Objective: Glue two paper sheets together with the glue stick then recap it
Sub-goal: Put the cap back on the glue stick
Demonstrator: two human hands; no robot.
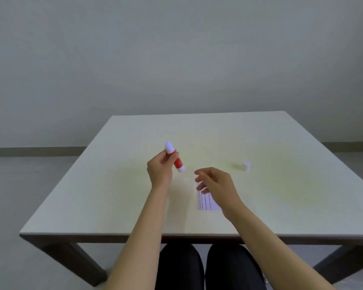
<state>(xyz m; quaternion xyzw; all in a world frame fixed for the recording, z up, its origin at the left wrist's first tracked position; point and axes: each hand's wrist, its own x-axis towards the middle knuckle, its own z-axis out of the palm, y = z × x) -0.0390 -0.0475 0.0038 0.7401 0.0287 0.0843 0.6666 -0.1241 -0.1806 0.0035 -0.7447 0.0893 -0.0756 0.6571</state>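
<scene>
My left hand [160, 169] grips a red glue stick [177, 162] above the table, tilted, its white glue tip pointing up and away and its white base end pointing down to the right. The stick's white cap [246, 166] stands by itself on the table, to the right. My right hand [215, 182] hovers with its fingers apart and holds nothing. Beneath it lies a small paper sheet [208, 203] with lines of print, partly hidden by the hand. I cannot tell whether it is one sheet or two stacked.
The pale table [92, 195] reaches to a plain wall at the back. Its front edge runs just above my knees. Dark table legs show at both lower corners.
</scene>
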